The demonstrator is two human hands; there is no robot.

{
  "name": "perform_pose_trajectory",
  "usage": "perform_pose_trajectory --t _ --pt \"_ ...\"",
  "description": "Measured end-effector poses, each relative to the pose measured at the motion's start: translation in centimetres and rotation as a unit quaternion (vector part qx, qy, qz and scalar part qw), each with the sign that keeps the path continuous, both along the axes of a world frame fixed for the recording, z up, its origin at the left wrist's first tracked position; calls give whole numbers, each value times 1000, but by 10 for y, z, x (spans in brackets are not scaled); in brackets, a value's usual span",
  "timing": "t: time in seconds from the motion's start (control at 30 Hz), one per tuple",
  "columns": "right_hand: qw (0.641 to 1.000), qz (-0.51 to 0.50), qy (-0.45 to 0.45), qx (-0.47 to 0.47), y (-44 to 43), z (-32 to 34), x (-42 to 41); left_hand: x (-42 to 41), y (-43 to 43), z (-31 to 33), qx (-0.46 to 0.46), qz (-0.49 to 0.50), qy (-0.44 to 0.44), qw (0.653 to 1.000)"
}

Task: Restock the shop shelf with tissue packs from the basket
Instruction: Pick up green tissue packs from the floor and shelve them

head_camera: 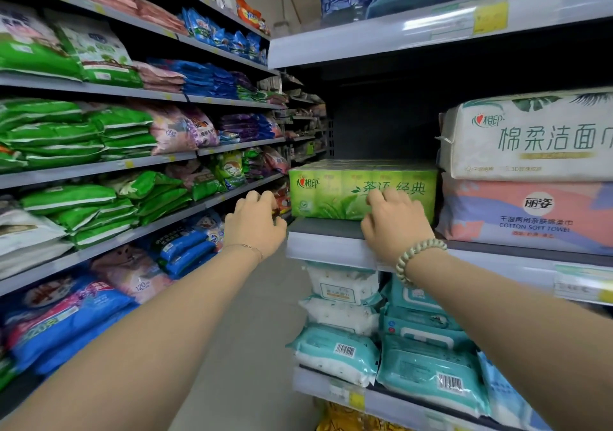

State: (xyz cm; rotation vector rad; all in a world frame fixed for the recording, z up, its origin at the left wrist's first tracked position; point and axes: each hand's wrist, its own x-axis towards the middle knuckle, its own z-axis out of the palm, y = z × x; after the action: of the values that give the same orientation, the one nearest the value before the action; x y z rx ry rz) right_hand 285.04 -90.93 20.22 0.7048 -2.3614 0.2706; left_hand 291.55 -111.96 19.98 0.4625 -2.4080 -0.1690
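Note:
A green tissue pack [335,192] lies on the grey shelf [325,248] on the right, at its left end, with dark free space above and behind it. My right hand [394,221], with a bead bracelet on the wrist, presses its bent fingertips against the pack's front face. My left hand [255,223] is at the pack's left end, fingers bent, touching or nearly touching that side. Neither hand lifts the pack. The basket is not in view.
A white cotton towel pack [530,139] sits on a pink-and-blue one [517,215] just right of the green pack. Teal wet-wipe packs [428,374] fill the shelf below. Shelves of green, blue and pink bags [99,139] line the aisle's left side. Grey floor [252,347] runs between.

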Motion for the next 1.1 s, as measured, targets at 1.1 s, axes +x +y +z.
perform_pose_trajectory --t 1.1 --pt "897 381 -12 224 -238 -212 160 221 -153 -231 2 108 -183 977"
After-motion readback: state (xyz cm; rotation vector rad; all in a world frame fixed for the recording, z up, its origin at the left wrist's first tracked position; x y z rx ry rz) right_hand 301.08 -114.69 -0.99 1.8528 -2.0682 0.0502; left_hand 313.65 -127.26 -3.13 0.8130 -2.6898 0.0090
